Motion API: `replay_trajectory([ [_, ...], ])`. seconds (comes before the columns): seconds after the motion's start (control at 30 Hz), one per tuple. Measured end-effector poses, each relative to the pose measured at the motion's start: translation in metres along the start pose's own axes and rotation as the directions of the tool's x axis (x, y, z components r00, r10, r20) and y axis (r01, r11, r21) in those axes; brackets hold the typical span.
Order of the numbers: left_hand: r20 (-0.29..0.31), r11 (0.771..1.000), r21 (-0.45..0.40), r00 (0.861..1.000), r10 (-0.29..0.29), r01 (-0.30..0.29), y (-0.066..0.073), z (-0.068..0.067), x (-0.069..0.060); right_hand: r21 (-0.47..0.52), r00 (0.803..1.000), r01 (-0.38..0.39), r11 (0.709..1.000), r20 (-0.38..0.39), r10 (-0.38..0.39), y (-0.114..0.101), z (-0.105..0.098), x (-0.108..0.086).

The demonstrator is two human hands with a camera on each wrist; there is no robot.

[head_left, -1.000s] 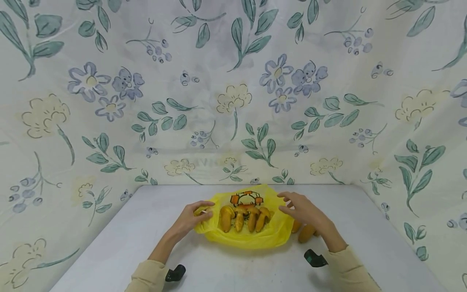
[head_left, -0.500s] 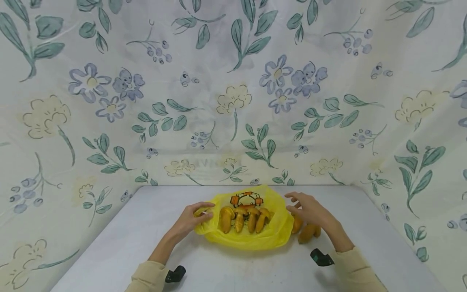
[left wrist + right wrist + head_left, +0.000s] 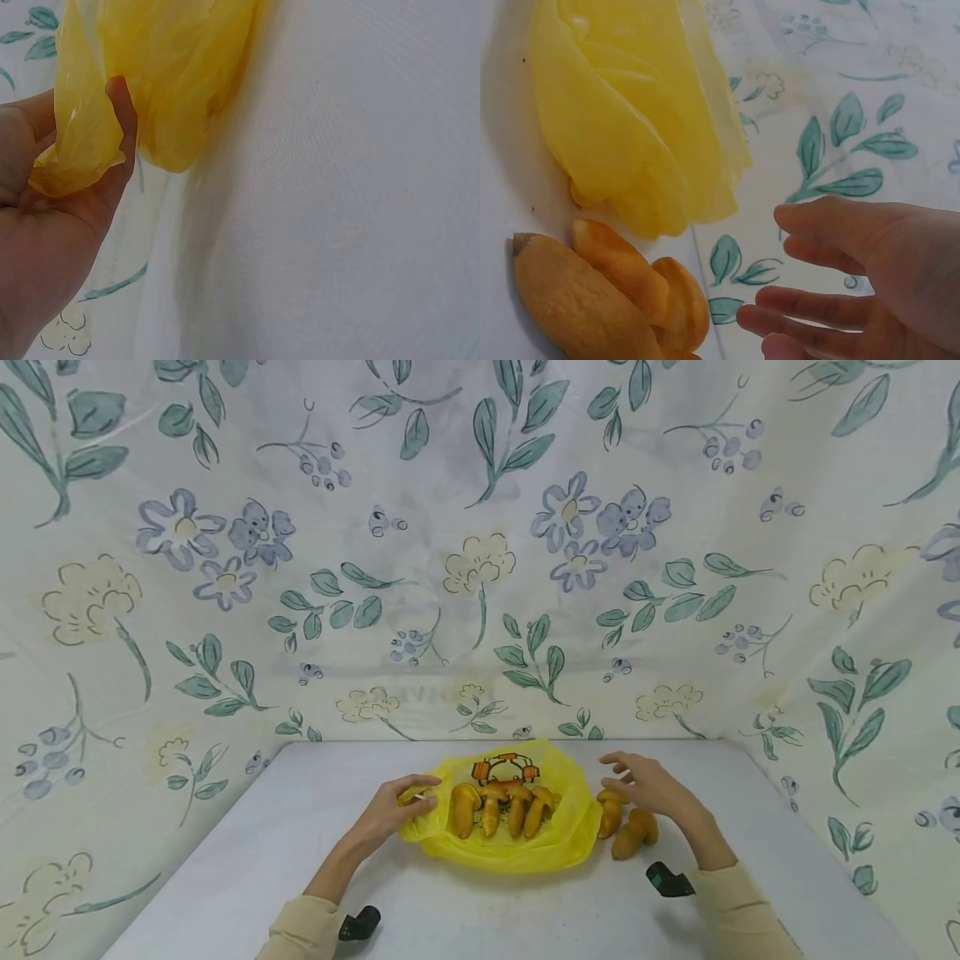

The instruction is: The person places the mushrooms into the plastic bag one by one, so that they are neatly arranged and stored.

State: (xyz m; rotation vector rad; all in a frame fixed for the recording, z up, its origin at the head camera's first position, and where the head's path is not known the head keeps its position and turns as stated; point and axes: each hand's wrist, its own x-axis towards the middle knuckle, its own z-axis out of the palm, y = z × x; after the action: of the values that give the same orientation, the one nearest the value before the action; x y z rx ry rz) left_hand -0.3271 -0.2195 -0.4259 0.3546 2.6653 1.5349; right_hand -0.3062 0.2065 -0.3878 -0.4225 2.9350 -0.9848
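Note:
A yellow plastic bag (image 3: 517, 858) with an orange print lies opened at the middle of the table, several brown mushrooms (image 3: 491, 814) side by side in it. The left hand (image 3: 381, 814) holds its left edge; in the left wrist view that hand's (image 3: 64, 232) thumb and fingers curl round the bag's film (image 3: 176, 82). Off the bag's right side, the right hand (image 3: 651, 787) hovers with fingers apart and nothing in them. More mushrooms (image 3: 633, 835) lie below it on the table. The right wrist view has these mushrooms (image 3: 577, 300) beside the bag (image 3: 622, 112), left of the relaxed hand (image 3: 892, 277).
A white table (image 3: 480, 918) carries the bag and the loose mushrooms. Behind it and at the sides hangs a white cloth (image 3: 420, 668) with flowers and leaves. Black wrist devices show by the left sleeve (image 3: 360, 924) and the right sleeve (image 3: 669, 880).
The right hand has moved away from the bag's right edge, rightwards, uncovering more of the loose mushrooms. The left hand has stayed on the bag, which looks nearly unchanged.

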Motion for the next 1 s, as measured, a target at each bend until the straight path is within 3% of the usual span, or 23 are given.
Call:
replay_trajectory([
  [0.5, -0.003, 1.0, -0.013, 1.0, 0.006, -0.006, -0.002, -0.001, 0.001, 0.038, 0.995, -0.086, 0.996, 0.055, 0.084, 0.022, -0.011, -0.006],
  [0.7, 0.006, 0.999, -0.031, 1.0, 0.028, -0.028, -0.002, -0.001, 0.002, 0.047, 0.995, -0.085, 0.995, 0.056, 0.082, 0.031, -0.016, -0.009],
  [1.0, 0.006, 1.0, -0.026, 1.0, 0.016, -0.016, -0.002, 0.0, 0.0, 0.056, 0.993, -0.106, 0.993, 0.053, 0.103, 0.037, -0.006, -0.002],
])
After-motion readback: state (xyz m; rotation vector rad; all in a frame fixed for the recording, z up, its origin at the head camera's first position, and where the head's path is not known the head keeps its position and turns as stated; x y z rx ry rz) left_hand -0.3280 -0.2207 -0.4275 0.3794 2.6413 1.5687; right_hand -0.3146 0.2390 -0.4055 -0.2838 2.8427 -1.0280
